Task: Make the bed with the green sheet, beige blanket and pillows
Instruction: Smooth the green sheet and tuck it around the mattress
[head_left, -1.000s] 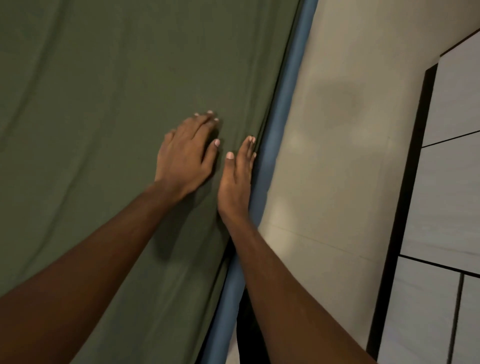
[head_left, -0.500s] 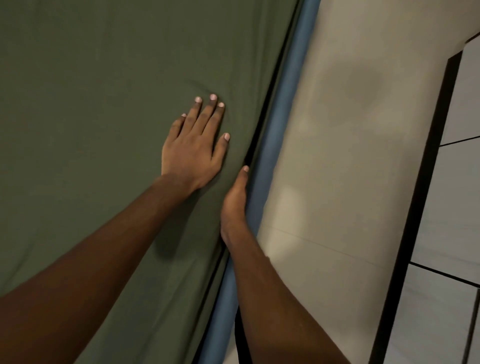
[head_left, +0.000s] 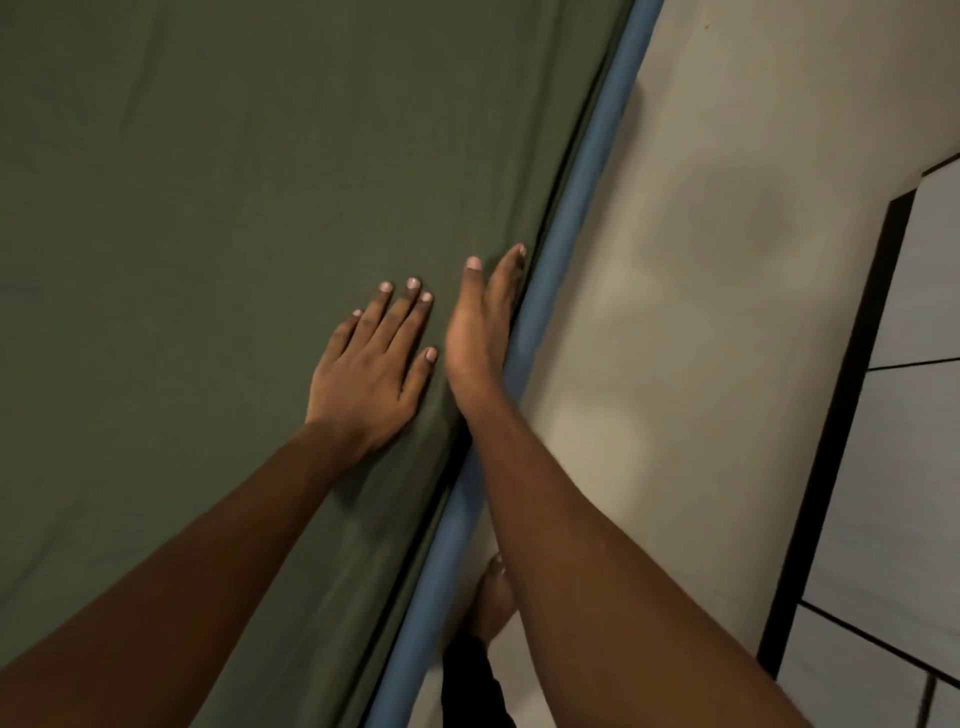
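The green sheet (head_left: 234, 234) covers the mattress and fills the left and middle of the view, with faint creases. My left hand (head_left: 371, 364) lies flat on the sheet, fingers straight and spread, close to the bed's right edge. My right hand (head_left: 480, 327) stands on its side with straight fingers along that edge, pressed between the sheet and the blue bed frame (head_left: 576, 197). No blanket or pillow is in view.
The blue frame runs diagonally from top right to bottom middle. Beige floor (head_left: 675, 364) lies to its right. A pale cabinet with dark edging (head_left: 893, 415) stands at the far right. My bare foot (head_left: 493, 603) is on the floor beside the frame.
My right hand came back up from the gap at the bed's edge, its fingers now straight along the frame. My left hand stays flat on the sheet.
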